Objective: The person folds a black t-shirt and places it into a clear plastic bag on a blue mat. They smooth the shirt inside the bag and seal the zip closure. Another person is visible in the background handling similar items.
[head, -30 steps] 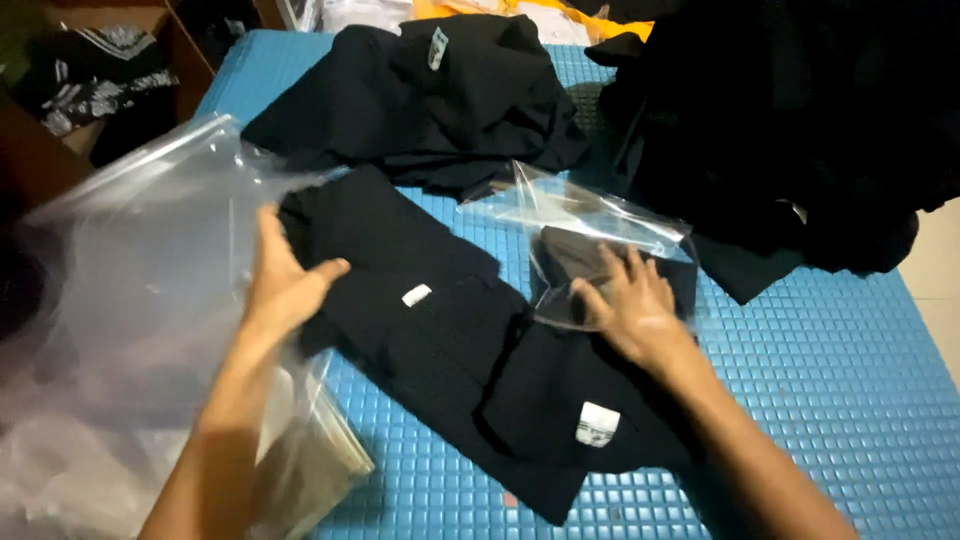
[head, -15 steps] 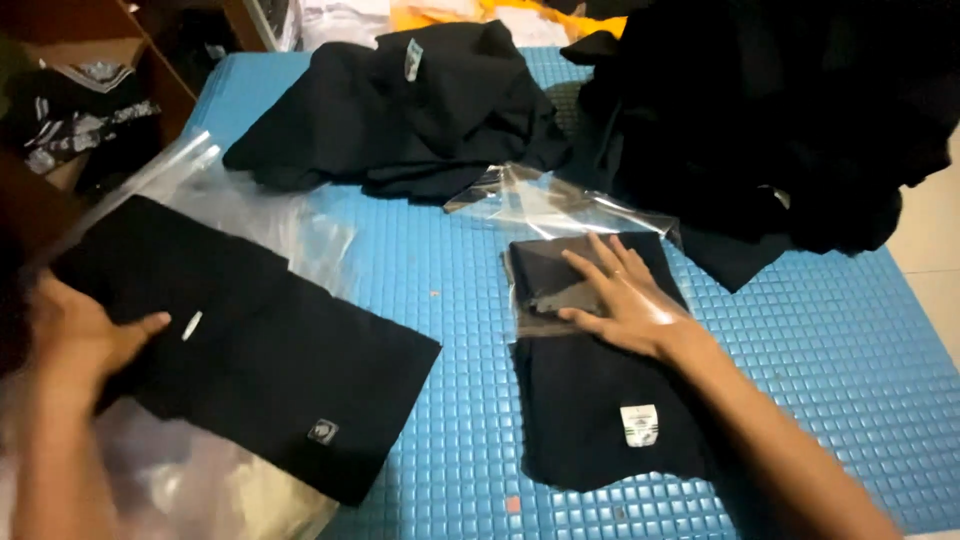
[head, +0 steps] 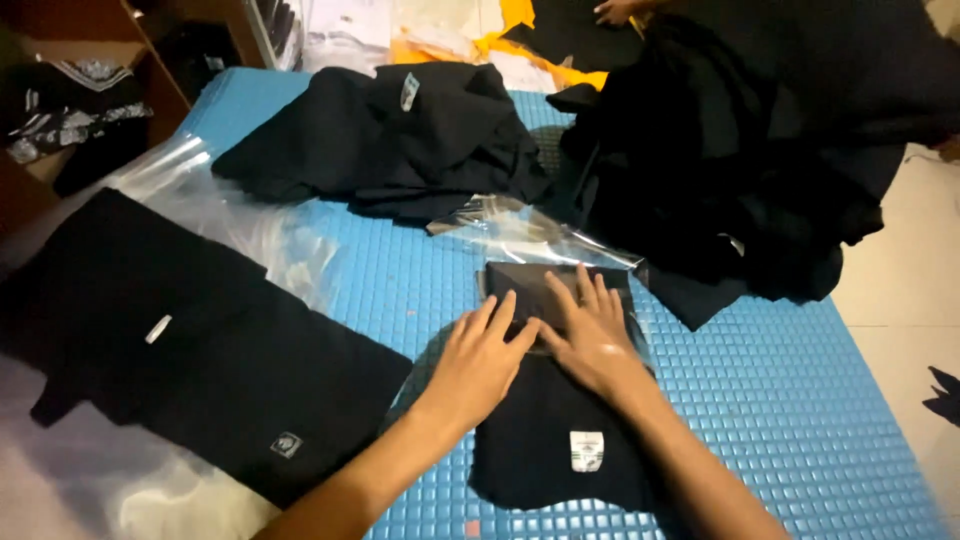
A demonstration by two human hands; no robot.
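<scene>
My left hand and my right hand lie flat, side by side, on a folded black garment with a small white label. The garment's far end sits inside the mouth of a clear plastic bag on the blue mat. Fingers of both hands are spread and press on the cloth at the bag's opening. A second folded black garment lies to the left on a heap of clear plastic bags.
A loose pile of black garments lies at the far middle of the mat. A larger black heap fills the far right. Another person's hand shows at the top edge. A wooden shelf stands far left.
My left hand let go of the left garment and came over to the right one. Both hands now press on the garment at the bag's mouth.
</scene>
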